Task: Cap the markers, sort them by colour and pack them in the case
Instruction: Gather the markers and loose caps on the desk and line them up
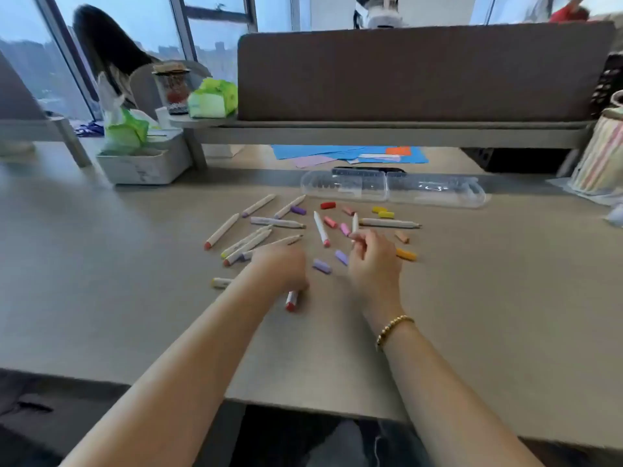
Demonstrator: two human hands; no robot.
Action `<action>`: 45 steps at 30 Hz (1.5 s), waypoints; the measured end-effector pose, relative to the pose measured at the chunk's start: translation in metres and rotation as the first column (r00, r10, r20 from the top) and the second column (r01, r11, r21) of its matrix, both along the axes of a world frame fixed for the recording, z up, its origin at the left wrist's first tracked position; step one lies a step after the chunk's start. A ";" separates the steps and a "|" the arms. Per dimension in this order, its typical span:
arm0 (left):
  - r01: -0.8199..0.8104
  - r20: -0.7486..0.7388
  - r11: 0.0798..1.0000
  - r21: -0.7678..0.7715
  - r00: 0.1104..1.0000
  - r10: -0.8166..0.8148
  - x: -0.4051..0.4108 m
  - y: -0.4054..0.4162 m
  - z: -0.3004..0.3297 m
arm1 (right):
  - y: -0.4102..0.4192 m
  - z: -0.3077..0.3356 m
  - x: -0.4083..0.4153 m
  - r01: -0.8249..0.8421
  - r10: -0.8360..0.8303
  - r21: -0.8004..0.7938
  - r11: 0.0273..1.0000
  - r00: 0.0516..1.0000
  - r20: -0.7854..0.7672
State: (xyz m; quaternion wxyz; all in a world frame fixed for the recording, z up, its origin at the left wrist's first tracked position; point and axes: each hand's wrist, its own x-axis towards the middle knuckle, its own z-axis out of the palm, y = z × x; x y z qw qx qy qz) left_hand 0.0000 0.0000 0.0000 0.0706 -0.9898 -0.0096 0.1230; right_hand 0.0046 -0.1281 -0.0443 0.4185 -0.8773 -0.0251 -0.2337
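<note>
Both forearms reach in over the near edge of the desk (pixel 472 298), the right wrist wearing a beaded bracelet (pixel 392 330). Left hand (pixel 281 267) lies knuckles-up with fingers curled over a red-ended marker (pixel 291 301) whose end pokes out toward the near edge. Right hand (pixel 372 256) pinches a white marker (pixel 355 224) upright between thumb and fingertips. Just beyond, loose caps (pixel 322 266) in purple, pink, red, yellow and orange are scattered among uncapped markers (pixel 246 244) at mid-desk. Toward the far edge the clear case (pixel 392 188) lies open and looks empty. Capping seems barely begun; the next move probably calls for finding the cap that matches the held marker's colour and pressing it on straight.
</note>
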 end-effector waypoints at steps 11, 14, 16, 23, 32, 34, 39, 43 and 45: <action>0.062 0.398 0.997 0.055 0.914 -0.079 0.022 0.061 0.024 | 0.011 -0.006 -0.010 -0.087 0.086 -0.031 0.996 0.996 -0.014; -0.080 0.253 0.828 -0.555 0.932 0.259 0.045 0.077 0.019 | 0.014 -0.007 -0.003 -0.165 0.162 -0.142 0.976 0.986 -0.030; -0.011 0.280 0.783 -0.623 0.931 0.236 0.052 0.089 0.009 | 0.015 -0.007 -0.002 -0.194 0.190 -0.195 0.962 0.981 -0.035; -0.004 0.295 0.856 -0.517 0.938 0.182 0.044 0.128 -0.004 | 0.050 0.006 -0.020 -0.426 0.469 -0.456 0.781 0.883 -0.023; 0.006 0.043 0.952 -0.305 0.999 0.008 0.074 0.129 -0.009 | 0.081 0.020 -0.005 -0.376 0.504 -0.847 0.376 0.850 -0.154; 0.003 0.013 0.959 -0.282 1.000 0.001 0.083 0.128 -0.010 | 0.072 0.027 0.007 -0.393 0.441 -0.849 0.354 0.870 -0.219; 0.010 0.020 0.957 -0.289 1.000 -0.004 0.088 0.125 -0.015 | 0.068 0.031 0.021 -0.420 0.291 -0.800 0.428 0.902 -0.318; -0.003 0.030 0.953 -0.304 0.999 0.012 0.082 0.126 -0.017 | 0.078 0.037 0.013 -0.395 0.169 -0.641 0.658 0.907 -0.386; -0.004 0.022 0.940 -0.342 1.000 0.012 0.078 0.127 -0.015 | 0.089 0.034 0.013 -0.324 0.111 -0.547 0.772 0.916 -0.387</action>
